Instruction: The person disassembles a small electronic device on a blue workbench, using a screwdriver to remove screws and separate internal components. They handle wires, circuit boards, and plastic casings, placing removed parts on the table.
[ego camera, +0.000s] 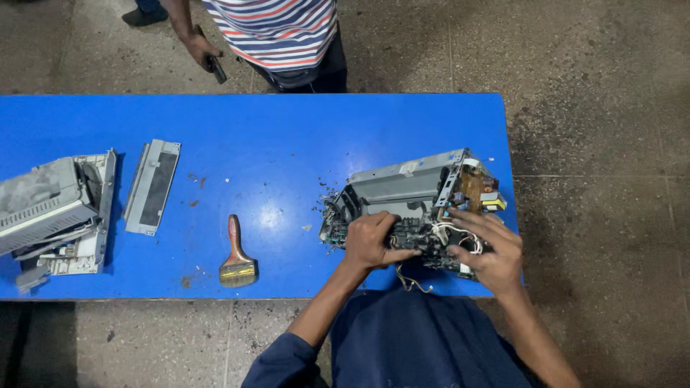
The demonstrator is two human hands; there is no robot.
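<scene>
Both hands, left hand point(370, 241) and right hand point(489, 251), grip the dismantled printer chassis point(402, 187).

grey printer casing point(50, 212) cut off at the blue table's point(273, 144) left edge, standing person point(277, 39) cropped above the chest, left hand point(374, 241) fingertips hidden inside the opened printer chassis point(413, 205), its wiring too small to tell

You have no packages, signs or screens here; only a small pale label point(408, 169) sits on top of the grey metal printer chassis point(402, 188).
</scene>
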